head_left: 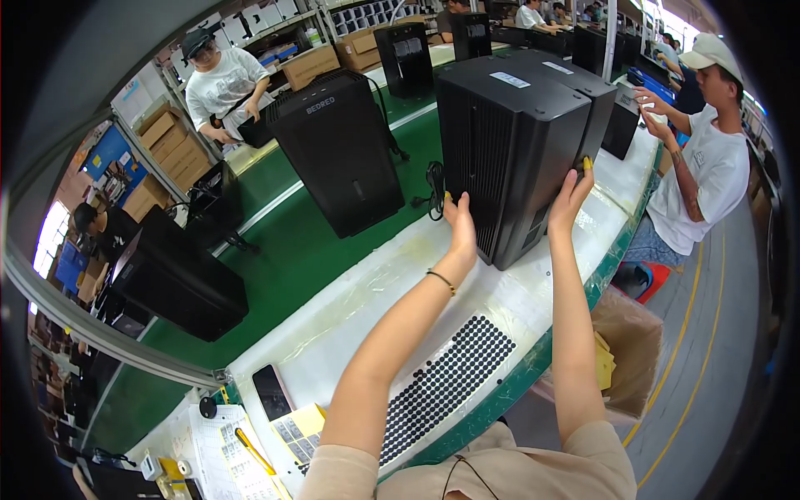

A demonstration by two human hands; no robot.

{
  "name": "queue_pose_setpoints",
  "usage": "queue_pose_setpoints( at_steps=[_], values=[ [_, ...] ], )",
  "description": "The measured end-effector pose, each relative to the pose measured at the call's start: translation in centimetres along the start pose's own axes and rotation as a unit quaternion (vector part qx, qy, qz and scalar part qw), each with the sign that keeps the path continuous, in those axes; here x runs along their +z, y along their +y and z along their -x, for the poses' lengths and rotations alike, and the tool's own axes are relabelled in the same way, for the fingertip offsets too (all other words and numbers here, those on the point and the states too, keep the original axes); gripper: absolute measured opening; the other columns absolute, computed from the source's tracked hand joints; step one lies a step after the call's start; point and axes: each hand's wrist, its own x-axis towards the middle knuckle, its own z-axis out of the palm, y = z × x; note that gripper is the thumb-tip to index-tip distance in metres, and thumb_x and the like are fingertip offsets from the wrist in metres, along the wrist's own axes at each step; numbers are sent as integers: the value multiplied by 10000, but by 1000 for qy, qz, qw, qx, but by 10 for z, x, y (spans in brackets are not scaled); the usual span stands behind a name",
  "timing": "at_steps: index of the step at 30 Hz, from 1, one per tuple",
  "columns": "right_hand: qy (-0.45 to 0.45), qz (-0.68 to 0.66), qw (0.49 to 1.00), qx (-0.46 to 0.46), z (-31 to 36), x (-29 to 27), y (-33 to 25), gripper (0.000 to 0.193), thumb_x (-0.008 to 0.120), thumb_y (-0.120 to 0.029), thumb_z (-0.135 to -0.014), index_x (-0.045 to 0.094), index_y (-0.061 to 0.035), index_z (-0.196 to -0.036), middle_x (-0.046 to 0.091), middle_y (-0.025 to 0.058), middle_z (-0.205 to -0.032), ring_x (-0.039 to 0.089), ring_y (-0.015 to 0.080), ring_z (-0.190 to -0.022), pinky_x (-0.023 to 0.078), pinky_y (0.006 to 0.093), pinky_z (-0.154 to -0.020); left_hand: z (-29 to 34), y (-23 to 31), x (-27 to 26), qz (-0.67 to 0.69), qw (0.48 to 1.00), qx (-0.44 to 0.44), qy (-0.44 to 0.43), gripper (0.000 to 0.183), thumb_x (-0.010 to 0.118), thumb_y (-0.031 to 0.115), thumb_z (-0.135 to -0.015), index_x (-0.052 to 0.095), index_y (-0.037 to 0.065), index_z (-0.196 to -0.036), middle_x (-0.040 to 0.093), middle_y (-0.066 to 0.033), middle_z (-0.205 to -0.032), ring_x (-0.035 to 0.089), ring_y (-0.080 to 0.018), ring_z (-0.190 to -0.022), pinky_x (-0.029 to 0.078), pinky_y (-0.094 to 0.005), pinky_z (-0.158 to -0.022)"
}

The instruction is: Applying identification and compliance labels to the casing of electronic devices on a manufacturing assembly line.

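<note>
A tall black box-shaped appliance (525,142) with ribbed vents stands tilted in view on the white-covered bench (333,333) before me. My left hand (460,223) grips its lower left edge, and a coiled black power cord (435,192) hangs just beside those fingers. Higher up, my right hand (571,196) presses on its right side. Yellow covers show on fingertips of both hands. Between my forearms and the bench edge lies a sheet of round black pads (450,375).
More black appliances (337,150) stand on the green conveyor (292,225) to the left. A phone (271,392), labels (300,429) and a yellow utility knife (254,450) lie near-left. A lined carton (637,350) sits below right. Co-workers stand across (225,87) and at right (704,150).
</note>
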Motion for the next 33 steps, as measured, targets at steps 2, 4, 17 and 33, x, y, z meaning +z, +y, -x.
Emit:
queue_pose_setpoints(
  at_steps=[2, 4, 17, 33],
  values=[
    [-1, 19, 1000, 3, 3, -10, 9, 517, 412, -337, -1018, 357, 43, -1365, 375, 210, -1398, 345, 320, -1317, 237, 368, -1106, 3, 18, -17, -83, 993, 87, 4, 550, 500, 319, -935, 376, 5, -1370, 361, -183, -1395, 335, -296, -1319, 228, -366, -1114],
    [-1, 31, 999, 6, 1, -13, 6, 516, 413, -338, -1018, 361, 41, -1364, 371, 209, -1401, 342, 317, -1320, 238, 368, -1106, -9, 57, -45, -121, 942, 309, 56, 318, 609, 131, -859, 526, -12, -1132, 511, -154, -1141, 496, -296, -1080, 343, -400, -1002],
    [-164, -233, 908, -306, 51, 3, -163, 383, 450, -16, -912, 393, 52, -1285, 486, 208, -1253, 518, 281, -1150, 369, 401, -1048, -174, 245, -188, -46, 989, 49, 131, 960, 726, 413, -757, 220, -56, -1425, 429, -213, -1348, 531, -303, -1163, 479, -433, -930],
    [-214, -327, 919, 59, 27, 149, -210, 356, 481, -234, -998, 525, 28, -1234, 625, 123, -1130, 564, 203, -1085, 406, 293, -964, 19, 134, -228, 328, 932, 143, -63, 813, 527, 600, -870, 302, 57, -1432, 328, -86, -1483, 304, -252, -1359, 119, -438, -1142]
  ],
)
